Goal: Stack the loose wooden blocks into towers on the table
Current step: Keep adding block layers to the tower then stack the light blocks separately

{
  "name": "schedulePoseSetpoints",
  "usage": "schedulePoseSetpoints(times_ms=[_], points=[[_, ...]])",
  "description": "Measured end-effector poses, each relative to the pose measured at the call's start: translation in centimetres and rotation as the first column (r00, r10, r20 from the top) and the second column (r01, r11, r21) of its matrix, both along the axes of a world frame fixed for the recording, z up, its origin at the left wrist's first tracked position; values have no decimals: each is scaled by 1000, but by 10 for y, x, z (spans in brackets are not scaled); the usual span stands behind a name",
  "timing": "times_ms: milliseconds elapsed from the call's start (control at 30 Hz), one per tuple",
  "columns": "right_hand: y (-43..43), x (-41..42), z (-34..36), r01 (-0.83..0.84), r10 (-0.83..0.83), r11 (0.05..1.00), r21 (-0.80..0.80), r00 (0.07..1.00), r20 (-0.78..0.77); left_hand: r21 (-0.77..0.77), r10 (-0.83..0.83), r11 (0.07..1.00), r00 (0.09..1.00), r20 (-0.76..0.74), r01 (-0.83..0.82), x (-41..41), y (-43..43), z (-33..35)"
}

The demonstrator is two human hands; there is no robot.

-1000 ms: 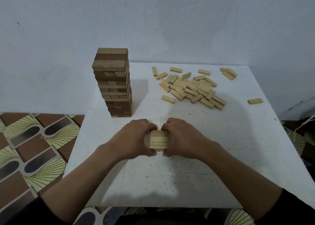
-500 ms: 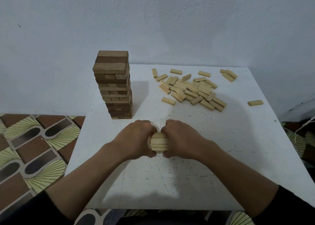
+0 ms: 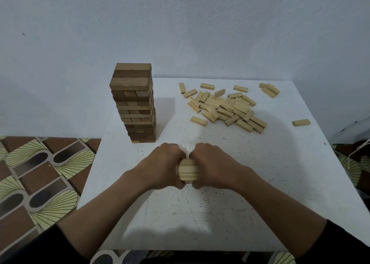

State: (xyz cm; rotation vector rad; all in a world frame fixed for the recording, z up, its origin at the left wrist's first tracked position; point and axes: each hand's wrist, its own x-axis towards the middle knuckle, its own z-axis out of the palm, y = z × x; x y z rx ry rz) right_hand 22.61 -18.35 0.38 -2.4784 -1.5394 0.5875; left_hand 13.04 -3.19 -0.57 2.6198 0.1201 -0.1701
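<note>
While both hands clamp a small pale block stack [image 3: 188, 170] from either side, left hand [image 3: 160, 169], right hand [image 3: 215, 168], brown tower [image 3: 133, 103] beyond-left of stack, loose pile [image 3: 226, 107] beyond-right.

The small stack of pale blocks [image 3: 188, 170] between the left hand [image 3: 160, 167] and right hand [image 3: 216, 168] looks less square than a second ago: its middle layers now bulge sideways and more of its banded near side shows. The view tips slightly upward, so the dark tower [image 3: 133, 103], the loose pile [image 3: 226, 107] and both hands sit lower in view
</note>
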Motion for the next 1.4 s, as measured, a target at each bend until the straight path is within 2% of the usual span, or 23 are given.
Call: schedulePoseSetpoints(times_ms=[733, 900, 1167, 1400], points=[[-17, 18, -4, 6, -6, 1000, -10, 1000, -18, -41, -10, 999, 1000, 23, 11, 15, -13, -2], [-46, 49, 0, 57, -59, 997, -45, 997, -44, -42, -54, 998, 997, 50, 56, 49, -40, -3], [-110, 109, 8, 175, -177, 982, -74, 984, -30, 42, -129, 991, 992, 14, 128, 125, -105, -2], [-149, 148, 11, 216, -218, 971, -99, 976, -15, -5, -137, 990, 988, 74, 138, 168, -145, -7]])
